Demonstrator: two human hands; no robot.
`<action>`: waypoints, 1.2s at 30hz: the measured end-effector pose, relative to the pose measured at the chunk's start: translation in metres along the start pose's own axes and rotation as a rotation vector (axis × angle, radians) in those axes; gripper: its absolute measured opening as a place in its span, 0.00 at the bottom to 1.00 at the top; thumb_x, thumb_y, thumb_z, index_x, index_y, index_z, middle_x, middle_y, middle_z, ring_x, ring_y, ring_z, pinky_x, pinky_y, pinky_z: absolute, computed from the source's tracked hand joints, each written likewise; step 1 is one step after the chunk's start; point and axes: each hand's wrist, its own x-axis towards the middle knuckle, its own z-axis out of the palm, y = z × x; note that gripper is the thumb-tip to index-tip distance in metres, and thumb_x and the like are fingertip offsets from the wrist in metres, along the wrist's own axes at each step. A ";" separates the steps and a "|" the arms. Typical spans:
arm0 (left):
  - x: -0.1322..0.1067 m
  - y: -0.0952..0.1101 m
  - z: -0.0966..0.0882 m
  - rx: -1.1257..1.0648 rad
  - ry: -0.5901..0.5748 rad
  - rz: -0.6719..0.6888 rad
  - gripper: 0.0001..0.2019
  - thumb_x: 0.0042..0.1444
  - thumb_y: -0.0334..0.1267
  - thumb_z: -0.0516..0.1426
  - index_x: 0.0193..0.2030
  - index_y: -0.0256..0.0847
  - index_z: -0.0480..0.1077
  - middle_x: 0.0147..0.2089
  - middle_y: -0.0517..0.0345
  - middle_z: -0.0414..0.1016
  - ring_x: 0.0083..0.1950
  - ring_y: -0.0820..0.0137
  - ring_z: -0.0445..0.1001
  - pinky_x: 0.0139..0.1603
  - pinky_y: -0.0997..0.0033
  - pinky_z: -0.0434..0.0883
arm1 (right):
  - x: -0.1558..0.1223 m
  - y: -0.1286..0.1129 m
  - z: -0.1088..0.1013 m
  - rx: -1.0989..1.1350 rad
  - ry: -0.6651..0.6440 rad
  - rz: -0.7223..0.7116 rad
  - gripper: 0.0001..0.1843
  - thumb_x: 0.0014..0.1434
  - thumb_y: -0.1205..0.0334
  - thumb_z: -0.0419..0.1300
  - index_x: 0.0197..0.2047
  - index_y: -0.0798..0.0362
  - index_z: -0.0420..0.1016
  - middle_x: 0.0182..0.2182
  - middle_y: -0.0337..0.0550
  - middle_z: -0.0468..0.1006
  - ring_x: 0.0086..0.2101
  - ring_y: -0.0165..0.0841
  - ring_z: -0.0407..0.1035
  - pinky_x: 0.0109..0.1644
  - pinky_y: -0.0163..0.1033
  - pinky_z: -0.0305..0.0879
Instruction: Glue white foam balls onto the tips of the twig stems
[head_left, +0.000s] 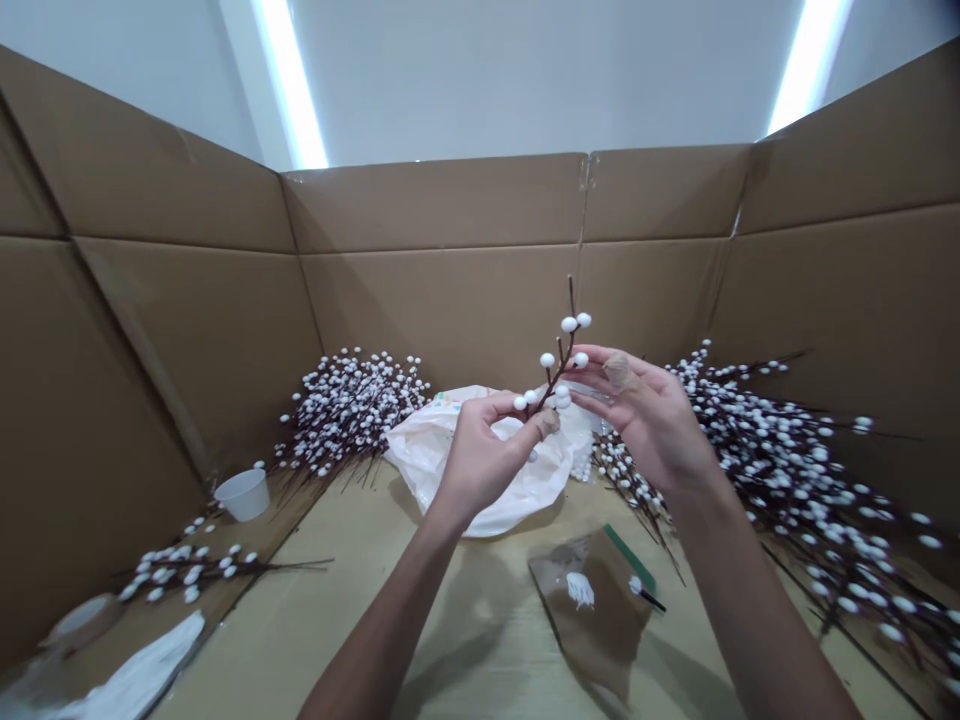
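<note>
My left hand [487,450] is closed around the lower part of a brown artificial berry stem [556,375] with several white berries, its bare tip pointing up. A tan covering wraps the left thumb. My right hand [649,415] is beside the stem, fingers stretched towards a berry on its right side and thumb apart from them. Whether those fingertips touch the berry, I cannot tell. The right thumb has a tan covering too. Behind the hands lies a white plastic bag [480,510], partly hidden by my left hand.
Piles of white-berry stems stand at the left [352,405] and right [795,480]. A brown sheet [592,625] carries a white smear and a small dark stick with a white tip [646,592]. A white cup [244,494], loose stems [187,570] and a tape roll [82,620] lie left. Cardboard walls [442,290] enclose the table.
</note>
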 end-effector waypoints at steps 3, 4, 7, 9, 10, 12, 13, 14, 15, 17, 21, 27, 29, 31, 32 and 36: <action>0.000 -0.004 0.007 0.084 0.020 0.069 0.08 0.51 0.37 0.62 0.26 0.34 0.73 0.28 0.58 0.70 0.33 0.72 0.66 0.34 0.74 0.63 | 0.000 -0.001 0.003 0.038 0.040 0.014 0.09 0.52 0.57 0.67 0.36 0.50 0.80 0.38 0.42 0.81 0.43 0.32 0.75 0.47 0.36 0.72; 0.000 -0.005 0.009 0.098 0.031 0.082 0.08 0.52 0.37 0.61 0.26 0.35 0.72 0.28 0.58 0.70 0.33 0.72 0.66 0.35 0.73 0.63 | 0.000 -0.001 0.005 0.051 0.060 0.029 0.08 0.51 0.58 0.67 0.35 0.51 0.79 0.37 0.42 0.81 0.42 0.32 0.75 0.46 0.36 0.71; 0.000 -0.007 0.014 0.138 0.066 0.120 0.09 0.53 0.38 0.60 0.26 0.35 0.72 0.28 0.58 0.70 0.33 0.71 0.66 0.37 0.73 0.63 | 0.000 -0.002 0.006 0.101 0.099 0.080 0.08 0.49 0.60 0.68 0.34 0.52 0.79 0.38 0.44 0.81 0.43 0.33 0.74 0.45 0.36 0.71; 0.000 -0.009 0.015 0.150 0.071 0.153 0.09 0.54 0.39 0.60 0.27 0.35 0.72 0.29 0.58 0.71 0.34 0.71 0.67 0.38 0.73 0.63 | 0.000 -0.002 0.006 0.132 0.093 0.113 0.11 0.47 0.60 0.69 0.36 0.53 0.79 0.40 0.45 0.81 0.43 0.34 0.74 0.45 0.36 0.71; 0.000 -0.010 0.015 0.153 0.070 0.164 0.10 0.55 0.39 0.60 0.27 0.35 0.72 0.29 0.58 0.71 0.34 0.70 0.67 0.38 0.73 0.63 | 0.000 -0.003 0.006 0.139 0.085 0.129 0.12 0.47 0.60 0.69 0.36 0.53 0.79 0.40 0.46 0.81 0.43 0.34 0.73 0.44 0.36 0.71; 0.000 -0.012 0.016 0.156 0.070 0.174 0.10 0.55 0.40 0.59 0.28 0.36 0.72 0.30 0.58 0.71 0.35 0.70 0.67 0.38 0.73 0.63 | 0.000 -0.002 0.007 0.136 0.071 0.157 0.11 0.46 0.60 0.69 0.34 0.54 0.79 0.40 0.46 0.80 0.42 0.34 0.73 0.44 0.36 0.71; 0.000 -0.013 0.017 0.155 0.072 0.174 0.10 0.55 0.41 0.59 0.28 0.36 0.72 0.30 0.58 0.71 0.35 0.70 0.67 0.38 0.73 0.63 | -0.001 -0.002 0.008 0.132 0.073 0.168 0.10 0.46 0.60 0.69 0.33 0.54 0.79 0.40 0.46 0.80 0.41 0.34 0.73 0.43 0.36 0.71; 0.000 -0.013 0.018 0.157 0.075 0.172 0.11 0.55 0.41 0.59 0.28 0.36 0.72 0.30 0.58 0.71 0.35 0.70 0.67 0.38 0.73 0.63 | -0.001 -0.001 0.010 0.134 0.085 0.176 0.09 0.46 0.60 0.69 0.31 0.54 0.79 0.39 0.46 0.80 0.41 0.34 0.73 0.43 0.36 0.71; 0.000 -0.014 0.019 0.159 0.076 0.170 0.11 0.56 0.41 0.59 0.28 0.36 0.72 0.30 0.58 0.71 0.35 0.70 0.67 0.38 0.73 0.63 | -0.002 -0.001 0.012 0.147 0.103 0.179 0.08 0.45 0.61 0.69 0.30 0.53 0.79 0.38 0.45 0.80 0.40 0.33 0.73 0.43 0.36 0.70; -0.001 -0.015 0.020 0.172 0.079 0.174 0.11 0.56 0.42 0.59 0.28 0.36 0.72 0.31 0.57 0.71 0.35 0.70 0.67 0.38 0.73 0.63 | -0.003 0.000 0.016 0.186 0.146 0.175 0.07 0.45 0.62 0.70 0.28 0.52 0.78 0.36 0.43 0.80 0.40 0.33 0.72 0.43 0.37 0.70; -0.001 -0.018 0.023 0.256 0.099 0.242 0.11 0.57 0.41 0.58 0.26 0.37 0.70 0.29 0.58 0.69 0.34 0.71 0.66 0.37 0.72 0.63 | -0.005 0.002 0.020 0.173 0.159 0.155 0.06 0.46 0.61 0.69 0.29 0.51 0.78 0.35 0.42 0.79 0.41 0.32 0.71 0.41 0.36 0.69; 0.000 -0.024 0.028 0.337 0.121 0.263 0.11 0.57 0.41 0.58 0.27 0.39 0.72 0.30 0.57 0.73 0.35 0.68 0.70 0.38 0.70 0.65 | -0.004 0.006 0.020 0.173 0.204 0.116 0.07 0.42 0.61 0.70 0.28 0.50 0.79 0.34 0.41 0.79 0.37 0.32 0.71 0.38 0.35 0.70; 0.001 -0.021 0.025 0.356 0.085 0.260 0.08 0.56 0.41 0.59 0.32 0.39 0.73 0.34 0.55 0.75 0.38 0.67 0.71 0.42 0.69 0.66 | -0.003 0.006 0.019 0.168 0.211 0.102 0.07 0.42 0.61 0.70 0.28 0.50 0.79 0.33 0.41 0.79 0.37 0.31 0.71 0.38 0.35 0.70; 0.004 -0.015 0.014 0.373 -0.025 0.224 0.13 0.52 0.41 0.62 0.43 0.39 0.74 0.43 0.53 0.76 0.46 0.65 0.72 0.49 0.68 0.66 | -0.003 0.005 0.019 0.153 0.226 0.086 0.07 0.43 0.61 0.70 0.27 0.50 0.79 0.32 0.40 0.79 0.36 0.30 0.72 0.39 0.35 0.70; 0.006 -0.013 0.005 0.378 -0.109 0.185 0.19 0.50 0.43 0.64 0.48 0.40 0.72 0.48 0.51 0.75 0.51 0.64 0.71 0.51 0.67 0.66 | -0.002 0.005 0.018 0.142 0.232 0.078 0.07 0.43 0.60 0.70 0.27 0.50 0.78 0.32 0.40 0.79 0.35 0.30 0.72 0.39 0.35 0.71; 0.020 -0.012 -0.040 0.396 -0.427 -0.069 0.27 0.50 0.47 0.63 0.56 0.41 0.69 0.54 0.47 0.73 0.52 0.62 0.72 0.43 0.70 0.69 | 0.000 0.005 0.012 0.072 0.258 0.024 0.04 0.45 0.61 0.69 0.27 0.50 0.78 0.31 0.40 0.79 0.34 0.31 0.72 0.37 0.36 0.71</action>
